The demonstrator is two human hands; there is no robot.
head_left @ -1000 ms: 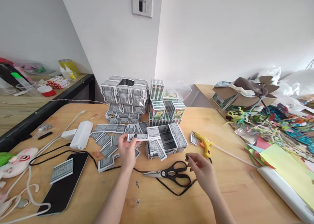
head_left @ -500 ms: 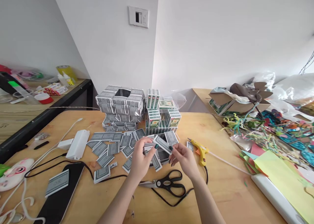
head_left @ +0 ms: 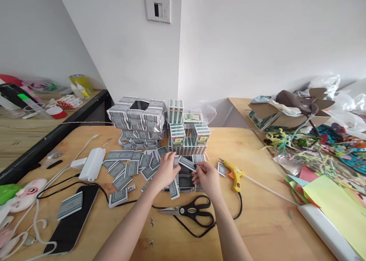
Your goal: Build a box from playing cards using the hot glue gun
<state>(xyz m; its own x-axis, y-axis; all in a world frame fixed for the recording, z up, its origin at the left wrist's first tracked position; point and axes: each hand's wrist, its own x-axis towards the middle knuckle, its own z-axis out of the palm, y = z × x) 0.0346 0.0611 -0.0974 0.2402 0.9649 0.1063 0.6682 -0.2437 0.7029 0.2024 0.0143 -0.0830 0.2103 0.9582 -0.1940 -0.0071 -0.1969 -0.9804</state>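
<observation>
My right hand (head_left: 208,178) pinches one end of a folded playing card (head_left: 187,163) with a grey patterned back. It holds this card over a low, card-covered frame (head_left: 187,189) with a dark open middle. My left hand (head_left: 167,172) is at the left side of that frame, fingers curled close to the card's other end; what they grip is hidden. Another card (head_left: 174,189) sticks out from the frame below my left fingertips. Black-handled scissors (head_left: 196,211) lie just in front, and a yellow hot glue gun (head_left: 236,175) rests to the right.
Loose cards (head_left: 122,173) spread to the left. Behind stand a card-covered stacked structure (head_left: 137,120) and several card boxes (head_left: 185,129). A black phone (head_left: 71,230), white power adapter (head_left: 92,164) and cables lie left. Coloured paper (head_left: 328,200) and a cardboard box (head_left: 268,120) sit right.
My left hand has let go of the folded card and moved slightly left and up to the frame's side. My right hand keeps the card, a little higher and farther left.
</observation>
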